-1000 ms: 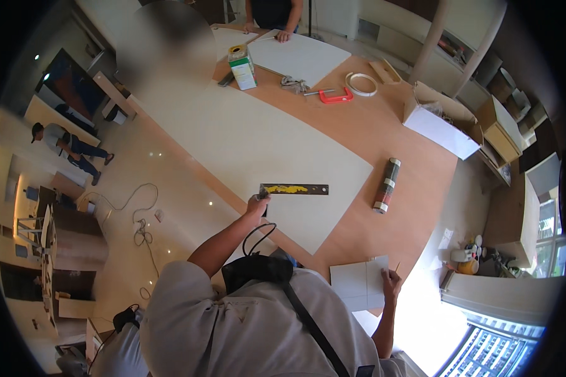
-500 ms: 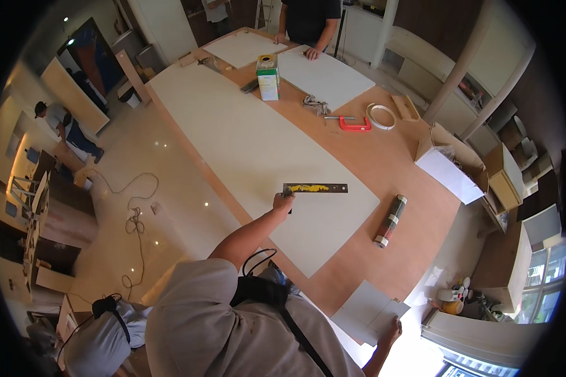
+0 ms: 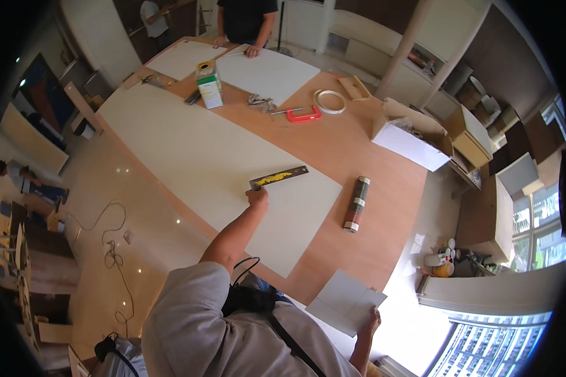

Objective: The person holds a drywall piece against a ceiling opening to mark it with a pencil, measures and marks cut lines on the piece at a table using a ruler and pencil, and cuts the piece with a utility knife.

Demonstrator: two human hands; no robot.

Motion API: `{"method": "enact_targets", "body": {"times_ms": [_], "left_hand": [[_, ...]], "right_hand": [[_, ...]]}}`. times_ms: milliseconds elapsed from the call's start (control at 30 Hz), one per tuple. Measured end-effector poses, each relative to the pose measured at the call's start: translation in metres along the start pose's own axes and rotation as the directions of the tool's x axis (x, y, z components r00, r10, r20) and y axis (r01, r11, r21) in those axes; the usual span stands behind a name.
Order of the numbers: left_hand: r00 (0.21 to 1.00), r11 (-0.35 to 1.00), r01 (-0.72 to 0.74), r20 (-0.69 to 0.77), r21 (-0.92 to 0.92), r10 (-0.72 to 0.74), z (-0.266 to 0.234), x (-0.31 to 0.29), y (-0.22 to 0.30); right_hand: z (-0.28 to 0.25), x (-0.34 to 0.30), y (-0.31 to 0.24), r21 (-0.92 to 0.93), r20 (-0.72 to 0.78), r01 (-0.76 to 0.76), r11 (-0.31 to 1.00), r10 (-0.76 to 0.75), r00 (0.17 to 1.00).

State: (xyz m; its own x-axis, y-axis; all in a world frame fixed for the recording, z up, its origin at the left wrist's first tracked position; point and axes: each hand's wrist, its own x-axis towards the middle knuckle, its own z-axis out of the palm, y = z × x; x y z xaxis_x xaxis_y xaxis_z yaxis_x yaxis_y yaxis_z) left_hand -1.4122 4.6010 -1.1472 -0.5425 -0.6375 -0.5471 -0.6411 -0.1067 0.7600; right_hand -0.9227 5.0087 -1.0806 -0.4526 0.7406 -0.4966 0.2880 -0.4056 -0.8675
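My left hand (image 3: pixel 256 198) is closed round the handle end of a dark try square (image 3: pixel 279 178) with a yellow patch on its blade. The blade slants up to the right, over a long white sheet (image 3: pixel 188 147) on the brown worktable. Low on the right, my right hand (image 3: pixel 372 319) grips the edge of a flat pale grey board (image 3: pixel 341 300) with thin lines across it. That board covers the table's near corner. A dark roll with light bands (image 3: pixel 356 205) lies to the right of the sheet.
On the table are a square can (image 3: pixel 209 88), a red clamp (image 3: pixel 304 115), a white coil (image 3: pixel 329 101), a crumpled cloth (image 3: pixel 260 101) and an open cardboard box (image 3: pixel 415 146). A person in black (image 3: pixel 246 22) leans on another white panel (image 3: pixel 267 70). A cord (image 3: pixel 116 264) trails over the floor.
The try square's blade has gone from level to slanting up to the right. My right hand still holds the grey board. The whole view has shifted, so table things appear further left.
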Motion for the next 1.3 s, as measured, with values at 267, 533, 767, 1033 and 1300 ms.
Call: {"method": "enact_targets", "body": {"times_ms": [267, 533, 767, 1033, 1300], "left_hand": [[0.951, 0.965, -0.064, 0.278, -0.253, 0.136, 0.033, 0.056, 0.089], [0.06, 0.906, -0.373, 0.98, 0.199, -0.19, -0.038, -0.101, 0.016], [0.312, 0.965, -0.244, 0.95, 0.098, -0.017, -0.164, -0.135, -0.006], [0.855, 0.896, -0.037, 0.45, -0.442, 0.257, -0.392, -0.039, -0.08], [0.988, 0.658, -0.11, -0.156, -0.745, -0.012, -0.564, -0.084, -0.254]], "right_hand": [[0.015, 0.014, -0.004, -0.053, 0.152, 0.003, 0.999, 0.005, 0.988], [0.092, 0.021, -0.037, 0.009, 0.18, 0.085, 0.996, -0.085, 0.98], [0.277, 0.0, -0.056, -0.067, 0.591, 0.024, 0.997, 0.021, 0.806], [0.423, -0.088, -0.023, 0.106, 0.92, 0.956, 0.274, -0.391, 0.01], [0.584, -0.151, -0.105, 0.441, 0.607, 0.853, -0.279, -0.607, -0.512]]}}
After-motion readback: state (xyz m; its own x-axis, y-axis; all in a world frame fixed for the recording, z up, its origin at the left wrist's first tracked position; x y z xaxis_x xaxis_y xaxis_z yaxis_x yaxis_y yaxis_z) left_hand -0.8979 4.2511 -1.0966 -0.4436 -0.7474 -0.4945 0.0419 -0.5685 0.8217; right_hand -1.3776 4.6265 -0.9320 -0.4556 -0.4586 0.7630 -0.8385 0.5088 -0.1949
